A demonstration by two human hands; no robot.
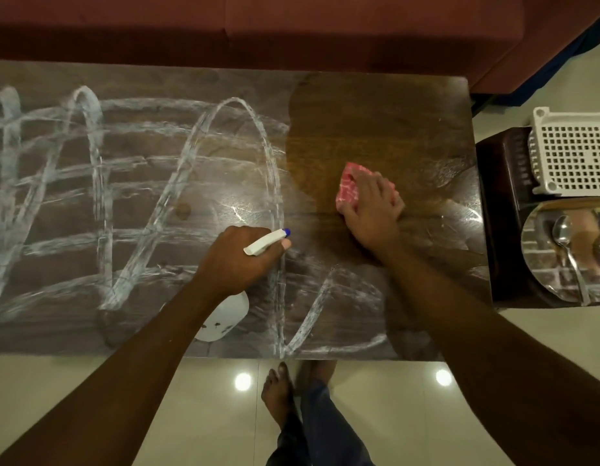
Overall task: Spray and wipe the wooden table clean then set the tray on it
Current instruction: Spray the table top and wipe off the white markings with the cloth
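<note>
Across the left and middle of your wooden table [375, 122], white streaks [90, 183] loop and cross in a rough grid, running almost to the near edge. Just right of the middle, your left hand [238, 260] is wrapped around the head of the spray bottle [268, 242]. Its fingers curl round the neck, its blue-tipped nozzle points right, and the bottle's white body shows below your wrist, over the table's near part.

Further right, your right hand [372, 210] lies flat with its fingers stretched out, pressing a pink cloth [349, 186] against the tabletop. The cloth pokes out beyond your fingertips on the far left side of the hand. Around and behind it the wood is dark, wet-looking and free of streaks, while faint white smears remain near the right edge.

Past the table's right end stands a dark side stand [503, 213], well apart from your hands. A white plastic basket [574, 153] sits on its far part, and the shiny metal tray [543, 274] rests on the near part, with a spoon [564, 237] lying in it.
</note>
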